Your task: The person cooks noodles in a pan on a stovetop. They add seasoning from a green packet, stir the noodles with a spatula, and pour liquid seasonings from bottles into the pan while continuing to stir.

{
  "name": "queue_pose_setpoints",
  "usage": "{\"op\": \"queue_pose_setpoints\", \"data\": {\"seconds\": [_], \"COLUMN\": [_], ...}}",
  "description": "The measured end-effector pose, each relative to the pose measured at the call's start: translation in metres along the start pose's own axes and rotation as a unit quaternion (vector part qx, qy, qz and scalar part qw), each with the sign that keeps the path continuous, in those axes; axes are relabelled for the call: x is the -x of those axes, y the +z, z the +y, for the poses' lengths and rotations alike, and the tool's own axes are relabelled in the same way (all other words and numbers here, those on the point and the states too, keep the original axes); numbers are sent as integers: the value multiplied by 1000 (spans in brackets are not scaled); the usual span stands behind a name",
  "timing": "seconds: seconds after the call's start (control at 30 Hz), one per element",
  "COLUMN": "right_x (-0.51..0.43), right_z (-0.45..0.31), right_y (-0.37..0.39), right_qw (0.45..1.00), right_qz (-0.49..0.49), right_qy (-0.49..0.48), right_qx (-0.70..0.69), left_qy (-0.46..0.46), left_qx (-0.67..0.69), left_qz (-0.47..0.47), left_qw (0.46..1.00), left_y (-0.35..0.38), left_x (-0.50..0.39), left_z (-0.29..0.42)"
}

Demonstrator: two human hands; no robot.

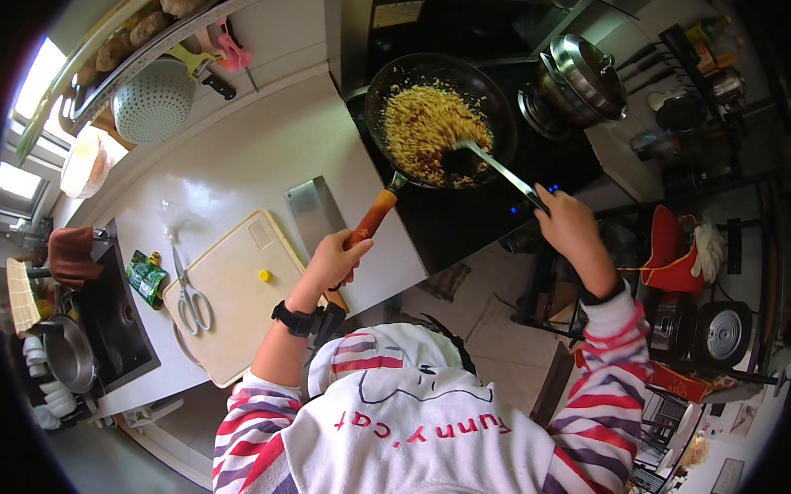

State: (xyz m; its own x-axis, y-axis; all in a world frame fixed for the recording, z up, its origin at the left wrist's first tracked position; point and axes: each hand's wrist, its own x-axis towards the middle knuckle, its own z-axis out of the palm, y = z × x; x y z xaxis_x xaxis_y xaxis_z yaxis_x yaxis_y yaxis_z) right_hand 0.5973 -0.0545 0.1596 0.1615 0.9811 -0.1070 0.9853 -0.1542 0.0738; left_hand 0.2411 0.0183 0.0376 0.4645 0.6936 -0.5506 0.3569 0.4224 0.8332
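Note:
My left hand [334,261] grips the brown handle [375,216] of a dark wok [503,122] that rests on the black cooktop [436,232]. In my right hand [568,225] is a metal spatula [504,172] with a dark grip. Its head dips into the loose yellow-brown food [427,126], which looks like fried rice and is partly blurred. Food covers most of the wok's bottom, with a bare dark patch beside the spatula head. Close to my left hand, a cleaver [314,210] lies on the white counter [254,155], partly over the edge of the cutting board [228,293].
Scissors [192,301] and a yellow cap [265,276] lie on the board. A green pouch [146,277] sits between it and the sink [117,321]. Right of the wok stands a lidded steel pot [578,83]. A white colander [155,101] hangs under the shelf at left.

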Motion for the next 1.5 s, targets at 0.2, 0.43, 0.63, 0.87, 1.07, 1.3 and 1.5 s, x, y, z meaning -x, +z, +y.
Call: {"op": "queue_pose_setpoints", "data": {"seconds": [0.2, 0.43, 0.63, 0.87, 1.07, 1.3, 1.5], "right_x": [-24, -67, -124, -71, 2, 43, -29], "right_z": [30, 60, 12, -21, 2, 20, 5], "right_y": [28, 36, 51, 8, -61, -77, 31], "right_qw": [952, 585, 704, 977, 975, 997, 995], "right_qz": [87, -181, -194, 101, 80, -29, 86], "right_qy": [63, 325, 170, -187, -183, -63, -2], "right_qx": [-288, -721, -661, -22, 100, 21, -43], "left_qy": [7, 13, 5, 16, 19, 15, 16], "left_qx": [-3, -6, -18, -19, -14, -17, -17], "left_qz": [5, 2, 6, 23, 23, 16, 17], "left_qw": [1000, 1000, 1000, 999, 999, 1000, 1000], "left_y": [1, 6, 8, 8, 9, 10, 11], "left_x": [-1, 1, 4, 4, 4, 4, 4], "left_z": [-3, -4, -1, -3, -3, -2, -3]}}
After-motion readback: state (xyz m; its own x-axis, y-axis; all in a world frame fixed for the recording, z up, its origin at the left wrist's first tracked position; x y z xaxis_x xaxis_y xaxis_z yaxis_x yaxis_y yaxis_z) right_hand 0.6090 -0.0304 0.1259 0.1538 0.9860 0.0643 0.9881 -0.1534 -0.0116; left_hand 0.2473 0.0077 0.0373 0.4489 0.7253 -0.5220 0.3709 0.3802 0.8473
